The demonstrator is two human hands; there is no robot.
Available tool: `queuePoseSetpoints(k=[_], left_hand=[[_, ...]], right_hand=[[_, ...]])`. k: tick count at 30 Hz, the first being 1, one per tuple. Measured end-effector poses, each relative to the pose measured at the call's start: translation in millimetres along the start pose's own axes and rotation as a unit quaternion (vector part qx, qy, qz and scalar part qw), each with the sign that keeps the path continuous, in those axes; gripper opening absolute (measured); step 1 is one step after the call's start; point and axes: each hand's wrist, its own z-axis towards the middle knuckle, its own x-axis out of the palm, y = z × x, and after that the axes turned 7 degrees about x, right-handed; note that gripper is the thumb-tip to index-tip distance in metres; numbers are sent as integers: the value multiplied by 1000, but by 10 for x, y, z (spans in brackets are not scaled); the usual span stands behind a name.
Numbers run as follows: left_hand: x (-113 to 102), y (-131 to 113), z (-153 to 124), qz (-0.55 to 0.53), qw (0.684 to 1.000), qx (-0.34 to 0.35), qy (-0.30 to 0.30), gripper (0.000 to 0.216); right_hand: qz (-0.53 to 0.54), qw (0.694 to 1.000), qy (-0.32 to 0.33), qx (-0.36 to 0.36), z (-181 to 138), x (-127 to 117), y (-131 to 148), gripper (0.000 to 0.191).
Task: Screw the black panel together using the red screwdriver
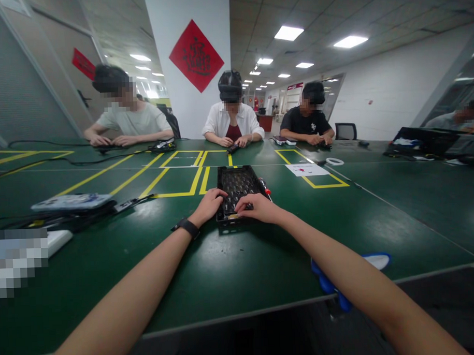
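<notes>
A black rectangular tray (242, 178) lies on the table before me, its floor covered in a pattern of small cells or holes. My left hand (210, 205), with a black band at the wrist, curls its fingers over the tray's left rim. Over the near end of the tray, my right hand (255, 207) has thumb and fingertips pinched together; whatever is between them is too small to name. A small yellowish piece (233, 216) shows beside those fingertips. Past the tray's right side lies a thin tool with red on it (267, 190), partly hidden.
Yellow tape (175, 194) marks the green table (397, 213). Left are cables and a pale blue flat case (71, 202). A white paper (306, 170) and white ring (335, 161) lie right. A blue-and-white object (322, 278) sits under my right forearm. Several people work opposite.
</notes>
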Motion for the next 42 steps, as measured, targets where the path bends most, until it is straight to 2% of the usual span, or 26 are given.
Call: queuePoseSetpoints(k=[6,12,42], left_hand=[[-13,7,1,9,1000,6,8,33],[-15,3,-3,6,1000,8,6,34],[-27,-36,-16,5,1000,-5,8,34]], right_hand=[[-1,1000,6,3,-15,-10,32,29],[-3,1000,4,4,-13,-9,48,31],[0,1000,-3,6,-10,-6,41,32]])
